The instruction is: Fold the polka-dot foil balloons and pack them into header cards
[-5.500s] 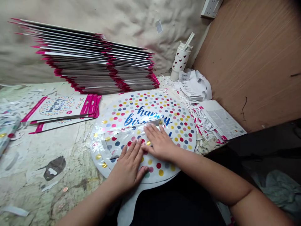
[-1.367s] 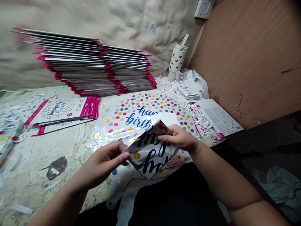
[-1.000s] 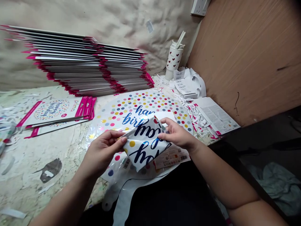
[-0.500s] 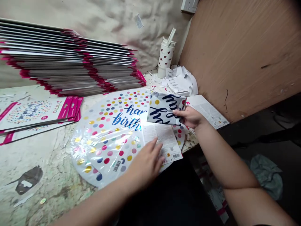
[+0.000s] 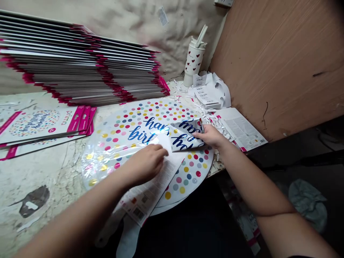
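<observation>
L hand (image 5: pixel 145 165) lies on a printed instruction sheet (image 5: pixel 153 182), fingers flat & loose w/ no clear grip, while R hand (image 5: pixel 212 136) pinches a folded foil balloon (image 5: pixel 185 136) between fingers & thumb, just above a round dotted foil balloon (image 5: pixel 134 125) w/ "happy birthday" print, which lies flat on a chipped table (image 5: pixel 34 172) w/ the sheet partly across it. Behind: 1 tall stack of pink-edged balloon pkgs (image 5: pixel 80 61), 2 more pkgs (image 5: pixel 45 123) at L, a heart-print tumbler (image 5: pixel 194 61), receipts (image 5: pixel 206 91) & paper scraps (image 5: pixel 215 123).
</observation>
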`<action>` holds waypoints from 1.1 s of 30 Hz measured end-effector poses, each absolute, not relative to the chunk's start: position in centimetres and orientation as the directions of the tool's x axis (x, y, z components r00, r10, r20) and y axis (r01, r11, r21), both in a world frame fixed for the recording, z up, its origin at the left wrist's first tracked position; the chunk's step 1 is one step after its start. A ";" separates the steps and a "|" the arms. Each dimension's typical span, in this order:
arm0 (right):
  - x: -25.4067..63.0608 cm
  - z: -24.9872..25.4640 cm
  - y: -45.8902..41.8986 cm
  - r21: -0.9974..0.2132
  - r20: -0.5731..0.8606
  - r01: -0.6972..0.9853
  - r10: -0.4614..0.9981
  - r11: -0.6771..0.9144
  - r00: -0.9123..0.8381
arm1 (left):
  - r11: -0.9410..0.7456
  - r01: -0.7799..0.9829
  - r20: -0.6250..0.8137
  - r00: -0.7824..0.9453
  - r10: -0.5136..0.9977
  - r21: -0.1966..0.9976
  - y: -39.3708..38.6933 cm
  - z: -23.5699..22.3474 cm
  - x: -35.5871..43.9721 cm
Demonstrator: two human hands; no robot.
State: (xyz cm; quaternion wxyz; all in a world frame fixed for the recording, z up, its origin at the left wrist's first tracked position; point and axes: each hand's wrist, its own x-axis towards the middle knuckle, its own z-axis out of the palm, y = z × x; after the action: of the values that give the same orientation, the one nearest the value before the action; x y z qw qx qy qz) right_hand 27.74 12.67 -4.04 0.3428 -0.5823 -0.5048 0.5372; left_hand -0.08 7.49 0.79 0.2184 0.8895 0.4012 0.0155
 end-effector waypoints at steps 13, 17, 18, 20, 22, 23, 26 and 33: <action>27.0 -0.8 11.3 -0.898 -0.345 0.386 0.881 -0.210 -0.324 | -0.755 0.645 0.229 0.722 0.652 0.118 8.9 -2.4 2.4; 26.6 -0.3 12.6 -0.880 -0.473 0.288 0.744 -0.377 -0.472 | -0.820 0.570 0.273 0.782 0.560 0.049 8.3 -1.8 2.5; 26.3 -0.3 13.0 -0.871 -0.492 0.282 0.715 -0.403 -0.498 | -0.834 0.549 0.267 0.796 0.543 0.057 8.3 -1.7 2.5; 25.5 -0.2 13.5 -0.853 -0.522 0.297 0.681 -0.430 -0.514 | -0.847 0.525 0.248 0.812 0.528 0.083 8.2 -1.7 2.6; 24.7 -0.1 13.9 -0.838 -0.545 0.320 0.668 -0.441 -0.507 | -0.840 0.531 0.224 0.810 0.542 0.112 8.3 -1.8 2.5; 24.4 0.0 14.0 -0.839 -0.544 0.321 0.673 -0.439 -0.501 | -0.831 0.542 0.214 0.803 0.556 0.127 8.3 -1.8 2.5; 23.5 0.3 14.2 -0.864 -0.502 0.327 0.713 -0.384 -0.490 | -0.811 0.561 0.205 0.785 0.584 0.163 8.2 -1.8 2.4; 21.0 1.0 14.0 -0.875 -0.452 0.390 0.771 -0.286 -0.449 | -0.803 0.563 0.198 0.780 0.594 0.193 8.2 -1.0 2.3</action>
State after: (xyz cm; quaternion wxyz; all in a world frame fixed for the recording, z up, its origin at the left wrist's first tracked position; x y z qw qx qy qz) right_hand 20.98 14.02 1.00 0.1522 -0.5025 -0.5777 0.6250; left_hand 2.35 8.21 -0.96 0.0616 0.9413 0.3074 0.1255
